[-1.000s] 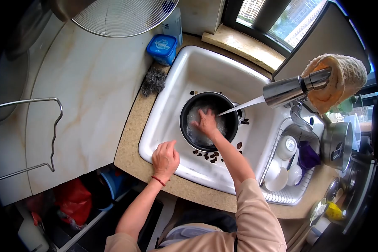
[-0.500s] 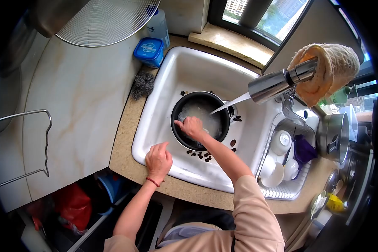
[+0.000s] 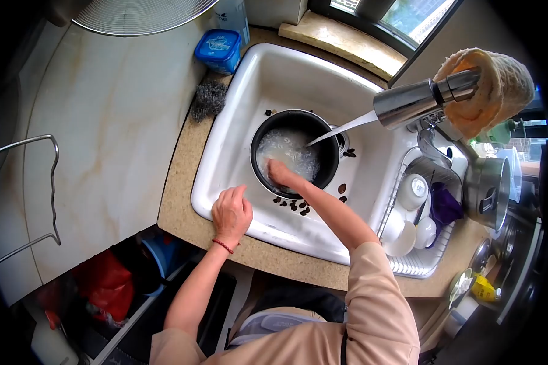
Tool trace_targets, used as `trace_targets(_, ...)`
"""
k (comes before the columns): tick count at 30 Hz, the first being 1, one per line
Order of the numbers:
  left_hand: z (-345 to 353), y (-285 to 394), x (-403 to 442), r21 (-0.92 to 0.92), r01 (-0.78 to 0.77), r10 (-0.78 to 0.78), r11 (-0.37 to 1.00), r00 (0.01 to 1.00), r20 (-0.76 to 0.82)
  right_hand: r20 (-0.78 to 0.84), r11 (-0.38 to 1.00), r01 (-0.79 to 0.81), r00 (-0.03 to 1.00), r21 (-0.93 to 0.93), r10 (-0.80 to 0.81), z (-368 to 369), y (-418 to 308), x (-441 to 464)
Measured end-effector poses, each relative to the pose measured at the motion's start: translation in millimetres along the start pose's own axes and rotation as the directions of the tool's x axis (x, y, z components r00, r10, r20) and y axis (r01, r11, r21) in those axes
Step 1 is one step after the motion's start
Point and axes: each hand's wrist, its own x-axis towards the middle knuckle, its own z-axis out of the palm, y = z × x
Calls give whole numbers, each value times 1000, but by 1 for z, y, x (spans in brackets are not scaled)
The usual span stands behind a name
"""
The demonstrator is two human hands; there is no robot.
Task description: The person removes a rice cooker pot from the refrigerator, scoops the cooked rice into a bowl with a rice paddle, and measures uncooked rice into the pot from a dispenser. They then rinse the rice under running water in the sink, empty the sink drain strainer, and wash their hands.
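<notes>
A dark-lined pot [image 3: 330, 159] stands in the white sink [image 3: 228, 164], holding cloudy, bubbling water [image 3: 295, 149]. My right hand [image 3: 280, 174] is dipped into it at the near side, its fingers hidden under the surface. Water streams from the metal faucet [image 3: 407, 108] into the pot at the upper right. My left hand [image 3: 230, 213], with a red beaded bracelet [image 3: 223, 246] on the wrist, rests on the sink's front-left rim, holding nothing, its fingers partly extended. Small dark pieces [image 3: 293, 205] lie scattered on the sink floor around the pot.
A dish rack [image 3: 413, 267] with white bowls [image 3: 413, 190] and a purple item [image 3: 446, 204] stands at the right, beside a metal pot [image 3: 487, 191]. Steel wool [image 3: 208, 100] and a blue tub [image 3: 218, 50] sit at the left rim. A cloth [image 3: 490, 91] drapes over the faucet.
My right hand has gone deeper into the water, its fingers now submerged. The water looks more stirred up and bubbly. My left hand stays on the rim; the view has shifted slightly.
</notes>
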Motion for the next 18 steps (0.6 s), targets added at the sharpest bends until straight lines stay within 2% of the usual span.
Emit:
trace_targets(1, 0, -1, 0, 5, -3, 3, 1000, 1000, 3, -74, 999, -11, 997, 43, 14, 0, -8, 4)
trace_targets(2, 0, -2, 0, 9, -1, 1, 1000, 1000, 9, -70, 999, -12, 997, 49, 16, -2, -13, 7)
trace_targets(4, 1, -2, 0, -1, -14, 14, 1000, 1000, -9, -245, 986, -167, 955, 18, 167, -23, -37, 7)
trace_targets(5, 1, -2, 0, 1, -14, 14, 1000, 1000, -4, -243, 985, -169, 955, 22, 169, -38, -45, 8)
trace_targets(7, 1, 0, 1, -5, 4, -4, 1000, 1000, -8, -352, 935, -336, 893, -113, 279, -66, -47, 15)
trace_targets(8, 0, 0, 1, -2, 7, -7, 1000, 1000, -9, -328, 925, -341, 904, -169, 274, -75, -43, 20)
trace_targets(10, 0, 1, 1, -8, 11, -11, 1000, 1000, -5, -478, 893, -176, 877, -415, -49, -68, -24, 22)
trace_targets(14, -3, 2, 2, -32, 34, -34, 999, 999, 7, -401, 937, -67, 913, -342, -81, -36, -23, -2)
trace_targets(16, -3, 2, 2, -29, 29, -29, 999, 1000, 8, -186, 971, 59, 977, -231, -103, -1, 9, 1)
trace_targets(17, -3, 2, 3, -31, 29, -29, 999, 1000, 0, -188, 970, 63, 976, -236, -109, 0, 11, 0)
trace_targets(18, -3, 2, 2, -23, 30, -30, 999, 1000, 4, -68, 979, 95, 992, -179, -109, 0, 13, -4)
